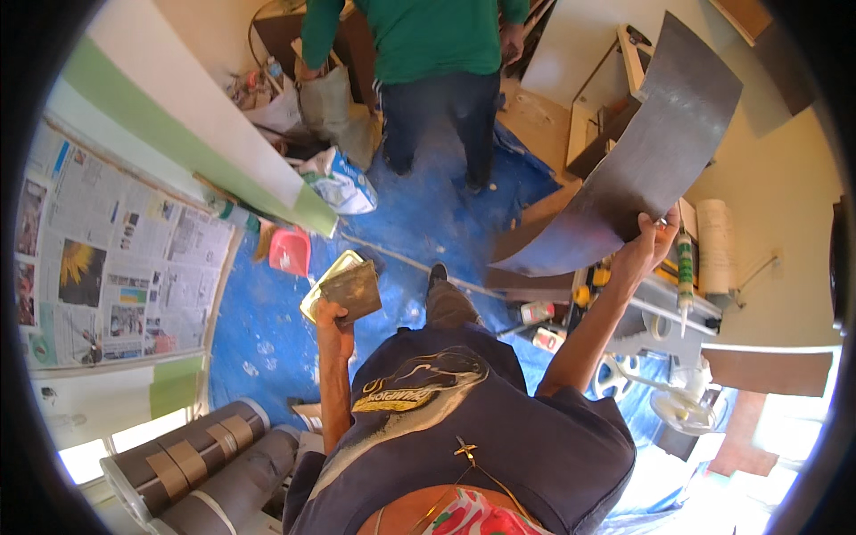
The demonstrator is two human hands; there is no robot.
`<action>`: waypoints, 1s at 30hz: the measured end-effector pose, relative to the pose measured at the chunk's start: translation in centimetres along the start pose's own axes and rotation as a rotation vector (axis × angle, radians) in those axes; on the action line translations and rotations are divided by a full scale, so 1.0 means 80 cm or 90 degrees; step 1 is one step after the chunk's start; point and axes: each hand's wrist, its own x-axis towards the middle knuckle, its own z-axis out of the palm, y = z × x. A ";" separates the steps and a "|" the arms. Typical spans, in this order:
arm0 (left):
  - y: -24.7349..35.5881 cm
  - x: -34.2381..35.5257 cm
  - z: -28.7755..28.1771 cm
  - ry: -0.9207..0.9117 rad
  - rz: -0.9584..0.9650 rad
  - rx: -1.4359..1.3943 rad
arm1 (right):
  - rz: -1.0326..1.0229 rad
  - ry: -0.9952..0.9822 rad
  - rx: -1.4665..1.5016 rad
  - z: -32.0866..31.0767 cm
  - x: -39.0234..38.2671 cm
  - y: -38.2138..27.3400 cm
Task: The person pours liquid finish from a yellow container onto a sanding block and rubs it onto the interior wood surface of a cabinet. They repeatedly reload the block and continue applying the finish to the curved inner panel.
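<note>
My left hand [332,315] is closed on the near corner of a small, flat, dark brown square piece [357,292]. Behind that piece shows a pale yellow-rimmed tray [314,301]; whether my fingers touch it too I cannot tell. Out to the right, my right hand [655,239] grips the lower edge of a large dark grey sheet [655,134]. The sheet is thin and bends in a curve, rising up and away from my hand. Beside that hand, toward the wall, stands a green-and-white caulk tube [685,267] with its nozzle pointing down.
Ahead, a person in a green top [437,40] stands on the blue tarp [267,357]. Newspaper [125,259] covers a panel at left, near a pink dustpan [290,251]. Large dark rolls [192,455] lie at lower left. A fan [682,406] stands right, below a paper roll [716,245].
</note>
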 end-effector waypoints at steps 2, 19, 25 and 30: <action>0.006 0.045 0.044 0.012 -0.010 -0.015 | 0.016 -0.013 0.033 0.026 0.034 0.031; -0.009 0.301 0.247 -0.179 -0.272 0.069 | -0.035 0.096 -0.082 0.097 0.195 0.133; 0.006 0.391 0.253 -0.215 -0.339 0.096 | -0.072 0.217 -0.132 0.125 0.192 0.127; 0.019 0.451 0.226 -0.225 -0.370 0.118 | -0.075 0.184 -0.170 0.172 0.183 0.128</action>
